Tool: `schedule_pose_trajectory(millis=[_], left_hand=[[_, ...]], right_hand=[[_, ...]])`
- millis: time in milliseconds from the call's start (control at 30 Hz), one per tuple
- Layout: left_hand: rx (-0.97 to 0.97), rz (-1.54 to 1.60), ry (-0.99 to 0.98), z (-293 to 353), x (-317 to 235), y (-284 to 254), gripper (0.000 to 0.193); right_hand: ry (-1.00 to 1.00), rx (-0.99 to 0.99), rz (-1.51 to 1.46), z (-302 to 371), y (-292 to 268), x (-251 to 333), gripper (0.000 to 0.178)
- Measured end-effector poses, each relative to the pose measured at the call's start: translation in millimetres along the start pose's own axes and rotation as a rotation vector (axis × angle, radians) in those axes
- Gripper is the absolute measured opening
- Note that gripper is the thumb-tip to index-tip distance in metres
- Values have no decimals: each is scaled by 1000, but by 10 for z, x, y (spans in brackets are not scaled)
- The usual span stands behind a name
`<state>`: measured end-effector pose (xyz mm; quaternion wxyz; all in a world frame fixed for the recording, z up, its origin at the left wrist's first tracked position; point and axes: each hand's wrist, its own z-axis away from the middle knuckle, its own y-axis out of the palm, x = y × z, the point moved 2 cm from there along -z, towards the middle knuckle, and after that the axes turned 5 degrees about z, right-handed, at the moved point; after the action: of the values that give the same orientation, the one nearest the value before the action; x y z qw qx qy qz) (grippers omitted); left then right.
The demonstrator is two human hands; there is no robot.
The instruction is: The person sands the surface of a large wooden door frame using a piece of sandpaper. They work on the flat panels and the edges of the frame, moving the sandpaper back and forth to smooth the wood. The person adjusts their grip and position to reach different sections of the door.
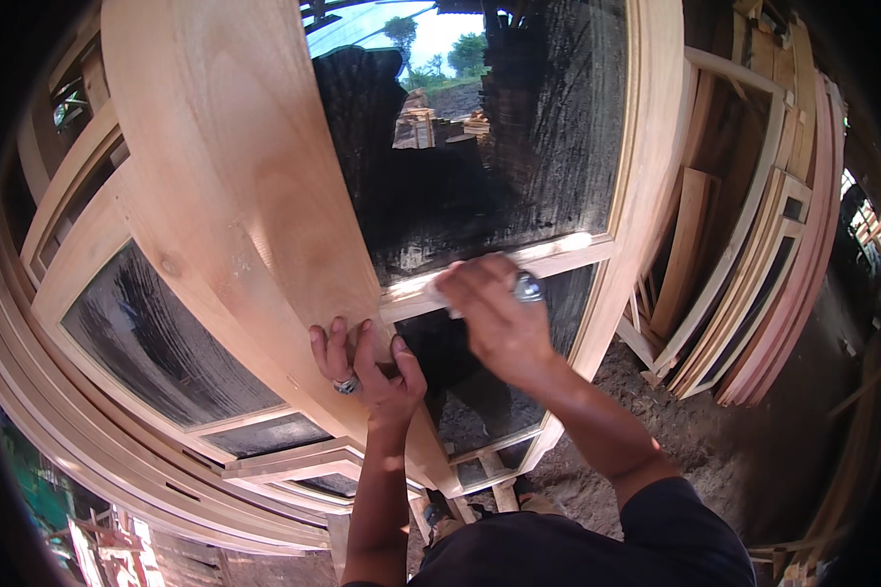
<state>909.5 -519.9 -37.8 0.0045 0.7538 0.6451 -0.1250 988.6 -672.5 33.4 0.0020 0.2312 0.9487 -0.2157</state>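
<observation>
A pale wooden door frame (250, 166) with dark glass panes (460, 205) stands in front of me. My left hand (372, 377) rests on its wide wooden part, fingers spread apart and a ring on one of them. Over the crossbar (553, 256) between two panes, my right hand (499, 313) is closed, with a large ring showing. Its fingers press a small pale piece (444, 292) against the crossbar; mostly covered by the fingers, its kind cannot be told. The lower pane (480, 401) lies beneath my right wrist.
Another glazed wooden frame (98, 264) leans at the left, with several more behind it. At the right stand stacked wooden frames and boards (754, 264). Bare earth floor (612, 416) shows beside the door. The glass reflects trees and sky.
</observation>
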Motion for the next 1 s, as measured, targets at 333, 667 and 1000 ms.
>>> schedule_pose_trajectory(millis=[333, 667, 1000], left_hand=[[18, 24, -3, 7, 25, -26, 35], [29, -15, -16, 0, -21, -11, 35], [25, -5, -7, -1, -17, -25, 37]], right_hand=[[78, -43, 232, 242, -470, -648, 33], [95, -74, 56, 66, -87, -74, 39], [171, -124, 216, 362, -496, -795, 37]])
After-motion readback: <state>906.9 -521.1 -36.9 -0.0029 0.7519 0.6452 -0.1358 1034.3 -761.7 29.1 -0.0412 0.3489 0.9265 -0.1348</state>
